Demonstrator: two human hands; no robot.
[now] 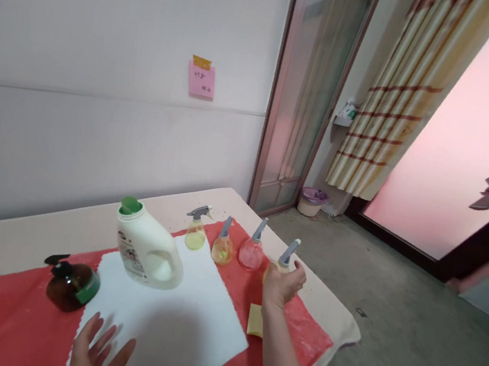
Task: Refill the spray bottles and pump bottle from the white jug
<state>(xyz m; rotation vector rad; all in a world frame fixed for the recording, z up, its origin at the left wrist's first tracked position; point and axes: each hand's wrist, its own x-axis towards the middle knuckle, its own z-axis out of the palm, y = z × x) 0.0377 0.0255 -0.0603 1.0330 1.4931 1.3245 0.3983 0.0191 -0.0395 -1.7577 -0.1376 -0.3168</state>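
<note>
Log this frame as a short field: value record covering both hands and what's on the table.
left hand: open, nothing held
right hand: at rightmost spray bottle, grip partly hidden
other spray bottles: yellow-green, orange, pink
on white sheet: pale jug
left of jug: brown pump bottle
under sheet: red cloth

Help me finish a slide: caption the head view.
Right hand at a grey-topped spray bottle, three more alongside; open left hand before a white plastic jug.

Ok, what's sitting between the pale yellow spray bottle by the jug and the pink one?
The orange spray bottle stands between them, as the head view shows.
</note>
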